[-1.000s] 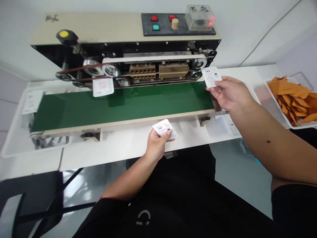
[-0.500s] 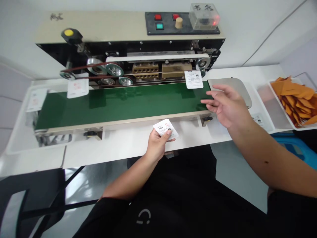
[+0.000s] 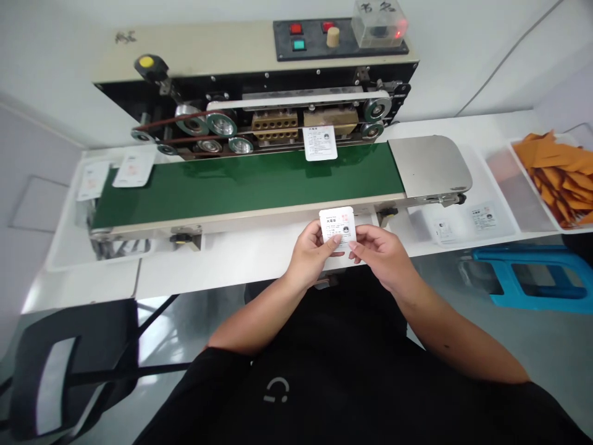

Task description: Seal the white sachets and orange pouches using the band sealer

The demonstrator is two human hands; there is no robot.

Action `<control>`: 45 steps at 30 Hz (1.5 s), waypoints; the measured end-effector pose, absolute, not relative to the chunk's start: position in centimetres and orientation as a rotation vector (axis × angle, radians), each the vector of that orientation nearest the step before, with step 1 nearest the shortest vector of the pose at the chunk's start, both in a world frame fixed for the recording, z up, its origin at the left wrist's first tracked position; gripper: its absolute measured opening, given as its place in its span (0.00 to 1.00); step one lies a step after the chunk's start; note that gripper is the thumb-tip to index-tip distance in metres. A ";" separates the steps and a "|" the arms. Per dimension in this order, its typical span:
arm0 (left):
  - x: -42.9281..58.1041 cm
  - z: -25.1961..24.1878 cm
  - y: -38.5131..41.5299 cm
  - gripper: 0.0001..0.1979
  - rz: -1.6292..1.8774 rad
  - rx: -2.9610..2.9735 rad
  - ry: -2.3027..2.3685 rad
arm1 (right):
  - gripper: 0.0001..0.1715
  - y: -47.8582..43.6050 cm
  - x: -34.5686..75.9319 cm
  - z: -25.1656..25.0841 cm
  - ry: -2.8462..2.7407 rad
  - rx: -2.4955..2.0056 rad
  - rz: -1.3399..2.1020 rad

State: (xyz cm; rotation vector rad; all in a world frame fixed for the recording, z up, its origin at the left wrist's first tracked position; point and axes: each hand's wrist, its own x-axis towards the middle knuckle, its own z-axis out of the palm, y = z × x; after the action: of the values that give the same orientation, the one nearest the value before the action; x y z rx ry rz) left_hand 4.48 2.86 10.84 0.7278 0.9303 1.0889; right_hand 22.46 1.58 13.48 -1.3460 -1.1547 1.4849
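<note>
A small white printed sachet [image 3: 337, 224] is held upright between both hands in front of the green conveyor belt [image 3: 222, 191]. My left hand [image 3: 311, 250] pinches its left lower side with the thumb on the front. My right hand [image 3: 380, 252] grips the lower right corner between thumb and fingers. Behind them, a second sachet [image 3: 319, 143] hangs from the band of the sealing machine [image 3: 194, 49], over the belt. Another sachet [image 3: 134, 168] lies at the belt's left end.
At the left end stands a white tray [image 3: 55, 253] with a sachet [image 3: 94, 180] at its rim. To the right are a clear tray [image 3: 503, 238] with sachets and a bin [image 3: 551, 232] of orange packets [image 3: 553, 176]. A blue stool [image 3: 532, 272] and black chair [image 3: 28, 371] stand below.
My right hand has come from the belt's right end to the sachet in my left hand and grips it. The sachet in the machine has moved left; the leftmost one has left the band.
</note>
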 end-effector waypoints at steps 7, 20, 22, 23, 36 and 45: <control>4.5 11.1 2.5 0.25 1.125 0.823 0.897 | 0.17 2.5 23.7 15.1 -1.123 -1.369 1.438; 2.7 9.4 2.4 0.20 1.122 0.827 0.963 | 0.05 15.3 32.5 21.6 -0.873 -1.529 1.168; 2.5 9.3 2.6 0.19 1.125 0.825 0.970 | 0.07 16.4 32.2 21.9 -0.886 -1.567 1.185; 2.5 9.2 2.7 0.19 1.126 0.825 0.974 | 0.07 16.9 32.0 21.8 -0.899 -1.583 1.197; 1.5 8.5 3.5 0.18 1.129 0.828 0.997 | 0.06 19.4 28.7 21.8 -1.039 -1.691 1.242; 1.7 7.8 3.5 0.17 1.099 0.848 1.031 | 0.05 13.5 36.9 23.5 -1.008 -1.697 0.542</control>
State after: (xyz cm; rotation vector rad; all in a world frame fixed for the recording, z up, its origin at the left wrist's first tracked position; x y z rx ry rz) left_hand 1.70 3.53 7.82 0.8484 1.0306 1.0988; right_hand 36.95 13.50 23.53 -1.6969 -1.0078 0.5416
